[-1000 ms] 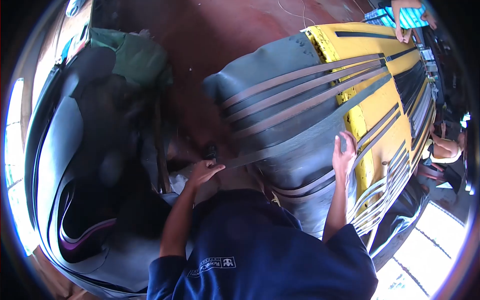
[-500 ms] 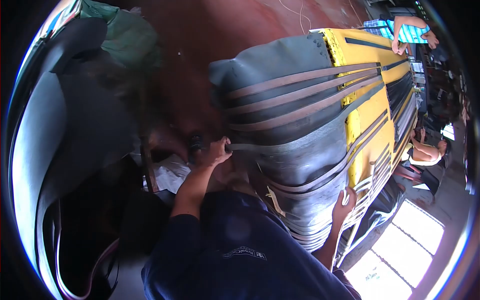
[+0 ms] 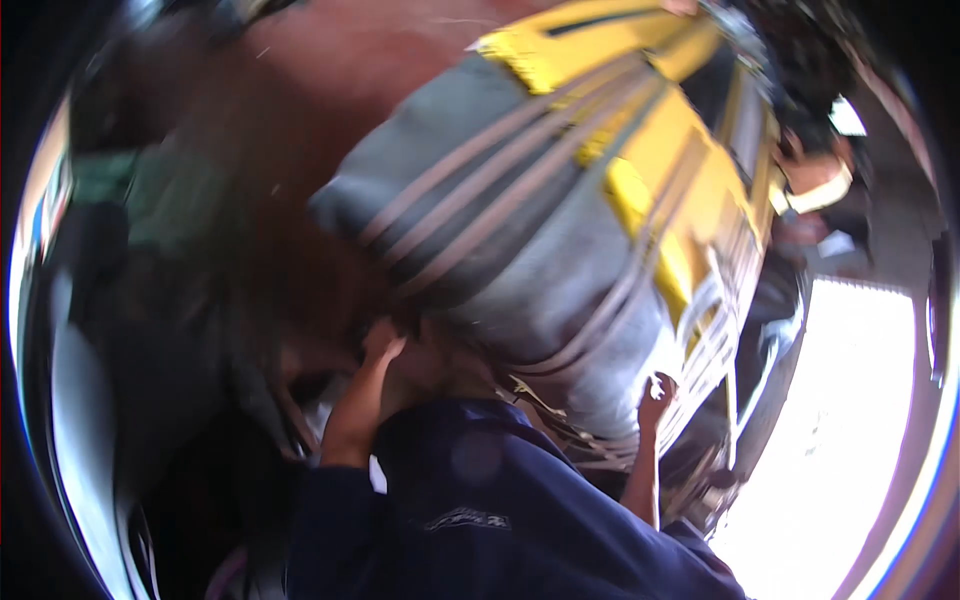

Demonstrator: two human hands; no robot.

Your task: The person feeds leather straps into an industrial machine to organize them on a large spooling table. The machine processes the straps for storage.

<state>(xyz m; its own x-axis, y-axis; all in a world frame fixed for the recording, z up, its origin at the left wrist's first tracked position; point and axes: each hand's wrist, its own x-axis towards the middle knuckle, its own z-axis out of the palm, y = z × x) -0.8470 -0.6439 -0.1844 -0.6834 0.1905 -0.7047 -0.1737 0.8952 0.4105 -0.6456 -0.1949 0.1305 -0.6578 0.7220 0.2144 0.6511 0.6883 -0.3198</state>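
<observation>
My left hand [image 3: 383,342] is near the lower left corner of a big table covered with dark sheets [image 3: 480,210]. Its fingers look closed but are blurred, and what they hold is hidden. Curled at the table's right side, my right hand [image 3: 655,402] grips a pale strip [image 3: 658,384]. Several brown strips [image 3: 490,160] run across the dark sheets and onto a yellow sheet [image 3: 640,200]. Beside my right hand lies a bundle of pale strips [image 3: 705,345].
A co-worker [image 3: 815,180] is at the right, beyond the table. Bright window [image 3: 830,430] at the lower right. Dark sheets [image 3: 150,330] hang at the left; reddish floor [image 3: 330,70] shows behind the table.
The view has turned, so the table appears tilted and further left. The dark strip stretched from my left hand no longer shows at its fingers. My right hand remains by the pale strips.
</observation>
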